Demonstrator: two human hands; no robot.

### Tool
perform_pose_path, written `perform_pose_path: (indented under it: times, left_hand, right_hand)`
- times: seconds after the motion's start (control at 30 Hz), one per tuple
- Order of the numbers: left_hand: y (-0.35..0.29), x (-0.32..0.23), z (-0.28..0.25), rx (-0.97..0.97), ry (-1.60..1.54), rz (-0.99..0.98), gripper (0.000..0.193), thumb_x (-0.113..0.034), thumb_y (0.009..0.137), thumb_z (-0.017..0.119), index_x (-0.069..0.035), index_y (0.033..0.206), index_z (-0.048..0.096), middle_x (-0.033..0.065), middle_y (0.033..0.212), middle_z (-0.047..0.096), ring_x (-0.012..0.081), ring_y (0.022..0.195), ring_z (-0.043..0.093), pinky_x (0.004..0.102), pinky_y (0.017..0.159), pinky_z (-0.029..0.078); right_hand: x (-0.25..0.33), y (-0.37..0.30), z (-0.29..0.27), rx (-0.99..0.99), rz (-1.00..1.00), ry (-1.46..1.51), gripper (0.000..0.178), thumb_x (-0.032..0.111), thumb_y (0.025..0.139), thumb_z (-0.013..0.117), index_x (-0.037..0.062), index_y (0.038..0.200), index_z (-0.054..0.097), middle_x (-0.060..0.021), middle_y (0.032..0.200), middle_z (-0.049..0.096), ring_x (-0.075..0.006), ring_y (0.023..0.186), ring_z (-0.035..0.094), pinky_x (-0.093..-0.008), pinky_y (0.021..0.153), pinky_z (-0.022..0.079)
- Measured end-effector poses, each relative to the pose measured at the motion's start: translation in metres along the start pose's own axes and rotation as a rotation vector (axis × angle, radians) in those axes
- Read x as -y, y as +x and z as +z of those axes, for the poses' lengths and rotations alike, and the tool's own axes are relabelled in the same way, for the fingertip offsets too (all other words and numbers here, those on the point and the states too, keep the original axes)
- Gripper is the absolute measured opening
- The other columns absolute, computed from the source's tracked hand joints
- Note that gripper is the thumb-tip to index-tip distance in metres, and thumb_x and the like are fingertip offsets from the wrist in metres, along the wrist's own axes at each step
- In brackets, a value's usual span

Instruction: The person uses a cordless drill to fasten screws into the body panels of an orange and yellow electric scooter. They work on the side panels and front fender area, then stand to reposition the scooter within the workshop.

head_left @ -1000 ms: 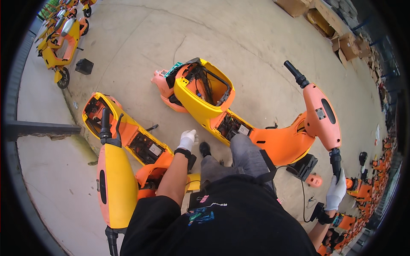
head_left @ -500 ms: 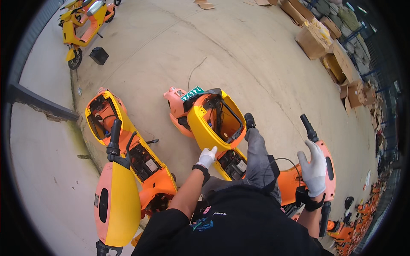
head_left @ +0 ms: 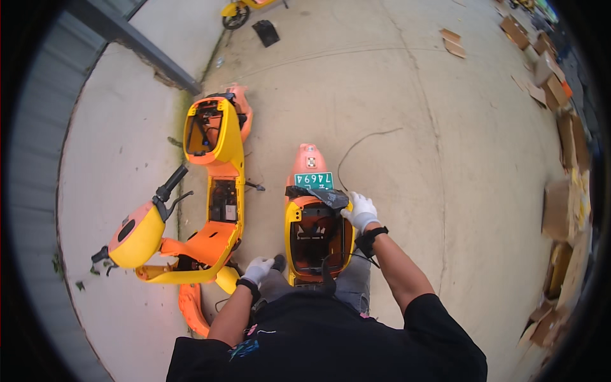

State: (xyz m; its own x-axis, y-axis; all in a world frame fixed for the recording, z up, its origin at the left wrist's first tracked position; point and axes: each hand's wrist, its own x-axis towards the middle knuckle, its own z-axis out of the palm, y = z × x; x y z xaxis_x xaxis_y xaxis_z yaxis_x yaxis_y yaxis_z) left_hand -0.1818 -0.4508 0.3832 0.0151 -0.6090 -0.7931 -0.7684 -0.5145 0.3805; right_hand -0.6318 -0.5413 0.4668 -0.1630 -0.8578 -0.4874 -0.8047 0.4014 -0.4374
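Observation:
Straight ahead of me stands a yellow and pink electric scooter (head_left: 289, 239), its seat opening uncovered and dark inside. A green number plate (head_left: 314, 181) and a crumpled black flap (head_left: 330, 197) lie behind that opening. My right hand (head_left: 361, 212), in a white glove, grips the yellow rear shell at its far right corner, beside the flap. Low at the scooter's left, near my shoe, my left hand (head_left: 258, 270) is also gloved. Its fingers are curled together, and nothing shows in them. A black cable (head_left: 328, 270) comes out of the opening's near end.
A second stripped scooter (head_left: 216, 146) stands on the left, its handlebar (head_left: 172, 183) reaching toward me. A loose cable (head_left: 366, 137) lies on the concrete. Cardboard boxes (head_left: 560, 204) line the right side, and a black box (head_left: 265, 33) sits far off by the wall.
My view has swung round, so the scooter now lies straight ahead. My right hand has gone from open in the air to the rear shell's far corner. My left hand has left the shell's near side.

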Motion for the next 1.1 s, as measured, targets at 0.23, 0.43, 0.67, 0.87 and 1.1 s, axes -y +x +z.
perform_pose_path:
  times: [0.23,0.43,0.67,0.87,1.1]
  left_hand:
    - [-0.174,-0.014,-0.026,-0.553,-0.457,-0.366,0.039,-0.036,0.092,0.061,0.000,0.107,0.069,0.0077,0.080,0.067,0.0173,0.066,0.064,0.0337,0.061,0.052]
    - [-0.294,-0.017,0.059,-0.608,-0.778,-0.806,0.026,-0.029,0.092,0.062,-0.002,0.095,0.063,0.0071,0.081,0.064,0.0201,0.061,0.064,0.0353,0.052,0.054]
    - [-0.342,0.013,0.172,-0.654,-0.985,-0.926,0.031,-0.026,0.086,0.060,0.004,0.093,0.063,0.0161,0.086,0.066,0.0281,0.067,0.068,0.0377,0.060,0.055]
    - [-0.362,-0.031,0.211,-0.666,-1.171,-1.016,0.032,-0.026,0.092,0.062,0.001,0.110,0.060,0.0101,0.091,0.063,0.0226,0.068,0.063,0.0361,0.053,0.053]
    - [-0.369,-0.119,0.244,-0.800,-1.376,-0.911,0.023,-0.021,0.095,0.059,0.001,0.099,0.063,0.0041,0.079,0.060,0.0129,0.062,0.056,0.0273,0.053,0.046]
  right_hand:
    - [0.015,0.054,0.031,0.304,-0.294,-0.199,0.078,0.040,0.081,0.075,0.0130,0.145,0.041,-0.0119,0.146,0.046,-0.0341,0.132,0.047,-0.0471,0.104,0.045]
    - [-0.001,0.088,0.075,0.109,-0.348,-0.406,0.039,0.019,0.098,0.045,0.0117,0.137,0.050,-0.0105,0.130,0.058,-0.0309,0.120,0.056,-0.0491,0.096,0.044]
    - [-0.011,0.140,0.126,0.353,-0.223,-0.386,0.043,0.023,0.100,0.048,0.0000,0.136,0.047,-0.0260,0.134,0.054,-0.0399,0.110,0.066,-0.0526,0.085,0.056]
    - [-0.001,0.147,0.120,0.332,-0.112,-0.412,0.034,0.022,0.100,0.046,0.0011,0.126,0.054,-0.0188,0.121,0.064,-0.0357,0.105,0.069,-0.0492,0.084,0.058]
    - [-0.009,0.153,0.131,0.230,-0.162,-0.486,0.024,0.019,0.101,0.043,0.0044,0.114,0.056,-0.0161,0.111,0.068,-0.0343,0.097,0.071,-0.0469,0.079,0.058]
